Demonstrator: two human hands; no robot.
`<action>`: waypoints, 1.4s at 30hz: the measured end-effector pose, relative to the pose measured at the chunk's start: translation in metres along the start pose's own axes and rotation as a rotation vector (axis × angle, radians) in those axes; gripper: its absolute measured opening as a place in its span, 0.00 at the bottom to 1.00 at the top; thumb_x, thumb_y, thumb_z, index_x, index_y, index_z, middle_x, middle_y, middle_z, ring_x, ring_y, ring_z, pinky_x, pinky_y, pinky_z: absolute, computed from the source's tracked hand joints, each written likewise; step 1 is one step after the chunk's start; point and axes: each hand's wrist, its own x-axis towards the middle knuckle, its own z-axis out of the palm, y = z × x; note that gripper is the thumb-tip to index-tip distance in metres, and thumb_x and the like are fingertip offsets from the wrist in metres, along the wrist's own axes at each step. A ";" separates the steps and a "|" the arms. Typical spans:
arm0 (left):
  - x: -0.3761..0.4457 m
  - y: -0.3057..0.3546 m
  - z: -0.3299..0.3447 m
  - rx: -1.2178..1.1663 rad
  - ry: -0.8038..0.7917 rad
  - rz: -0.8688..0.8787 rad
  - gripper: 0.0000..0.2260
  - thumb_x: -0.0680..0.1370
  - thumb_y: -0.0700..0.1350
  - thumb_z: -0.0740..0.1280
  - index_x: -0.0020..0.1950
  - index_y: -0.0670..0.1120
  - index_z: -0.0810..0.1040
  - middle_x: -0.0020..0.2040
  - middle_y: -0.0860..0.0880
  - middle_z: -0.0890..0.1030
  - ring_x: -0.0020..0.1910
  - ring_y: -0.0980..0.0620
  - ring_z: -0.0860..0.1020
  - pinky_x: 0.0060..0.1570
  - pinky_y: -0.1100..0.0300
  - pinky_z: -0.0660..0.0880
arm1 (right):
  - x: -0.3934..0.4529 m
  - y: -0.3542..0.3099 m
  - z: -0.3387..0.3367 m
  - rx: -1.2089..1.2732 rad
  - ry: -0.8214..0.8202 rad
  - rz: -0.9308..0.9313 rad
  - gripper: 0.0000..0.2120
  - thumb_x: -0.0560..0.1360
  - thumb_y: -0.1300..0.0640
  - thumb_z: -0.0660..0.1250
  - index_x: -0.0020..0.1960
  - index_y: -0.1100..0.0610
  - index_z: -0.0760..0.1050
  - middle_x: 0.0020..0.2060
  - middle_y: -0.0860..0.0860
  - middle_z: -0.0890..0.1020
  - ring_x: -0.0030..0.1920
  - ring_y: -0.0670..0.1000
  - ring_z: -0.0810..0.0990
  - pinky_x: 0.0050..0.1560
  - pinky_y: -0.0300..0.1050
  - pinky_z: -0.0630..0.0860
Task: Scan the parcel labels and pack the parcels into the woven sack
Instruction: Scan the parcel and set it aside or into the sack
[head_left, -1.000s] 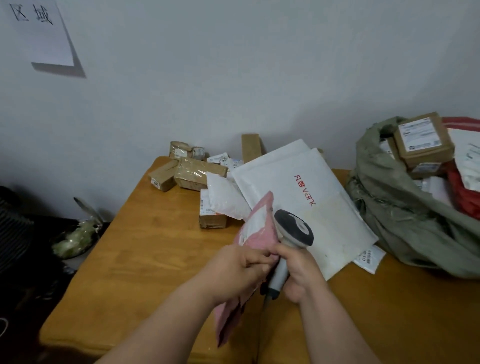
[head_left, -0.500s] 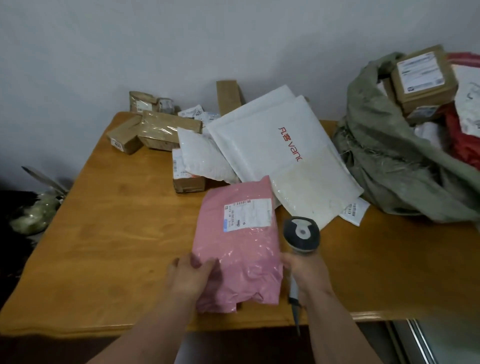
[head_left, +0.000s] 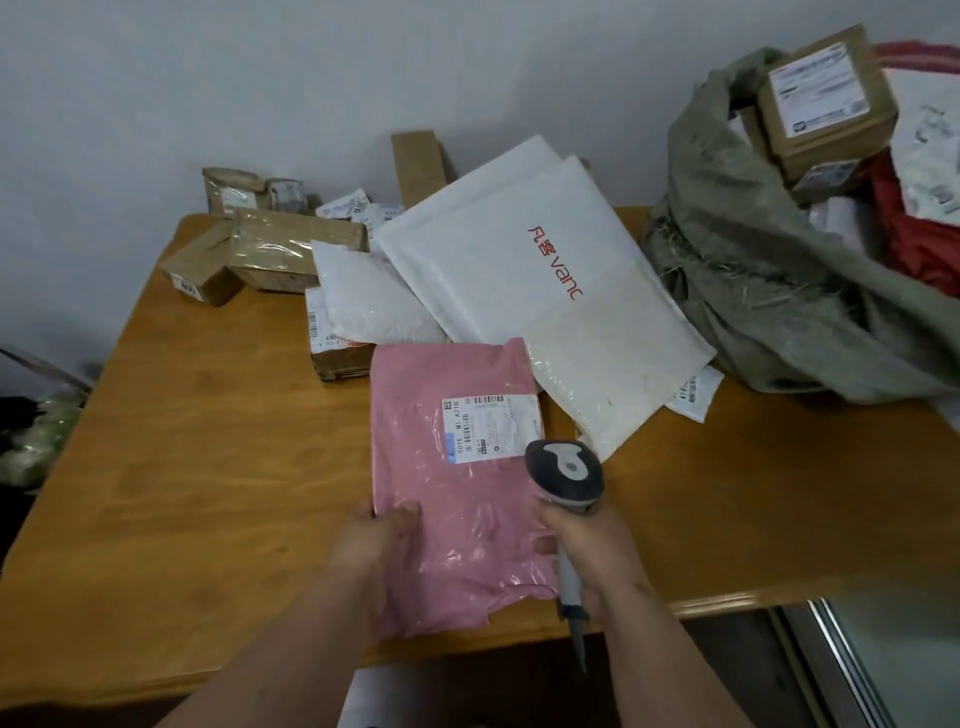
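Pink parcel (head_left: 457, 483): soft, light, slippery film; left hand (head_left: 379, 540) grips near-left edge; right hand (head_left: 587, 545) grasps scanner (head_left: 566, 475).

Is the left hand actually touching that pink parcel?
Touching. The head view shows the left hand gripping the pink parcel's lower left edge, thumb lying on top of the plastic, no gap between them.

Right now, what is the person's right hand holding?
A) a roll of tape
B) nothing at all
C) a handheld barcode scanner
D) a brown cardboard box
C: the right hand grips a handheld scanner by its handle, with the scanner's head next to the label on the pink parcel.
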 end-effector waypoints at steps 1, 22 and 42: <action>-0.002 0.003 -0.001 0.025 0.000 0.046 0.09 0.77 0.39 0.72 0.56 0.45 0.77 0.48 0.43 0.85 0.47 0.40 0.83 0.49 0.41 0.81 | -0.001 -0.006 -0.002 -0.002 -0.007 -0.039 0.10 0.73 0.54 0.75 0.50 0.47 0.77 0.35 0.45 0.86 0.35 0.46 0.86 0.39 0.46 0.78; -0.053 0.144 -0.035 0.579 0.021 0.643 0.17 0.80 0.41 0.65 0.42 0.65 0.80 0.41 0.54 0.85 0.43 0.48 0.84 0.52 0.44 0.80 | -0.057 -0.080 -0.018 -0.434 -0.148 -0.578 0.10 0.64 0.59 0.73 0.32 0.46 0.75 0.25 0.37 0.78 0.28 0.35 0.76 0.25 0.28 0.66; -0.075 0.146 -0.014 0.575 -0.041 0.631 0.15 0.80 0.38 0.64 0.44 0.57 0.83 0.41 0.49 0.85 0.43 0.43 0.84 0.51 0.43 0.81 | -0.052 -0.087 -0.046 -0.561 -0.070 -0.659 0.08 0.63 0.56 0.72 0.35 0.47 0.73 0.27 0.43 0.78 0.32 0.44 0.78 0.30 0.33 0.70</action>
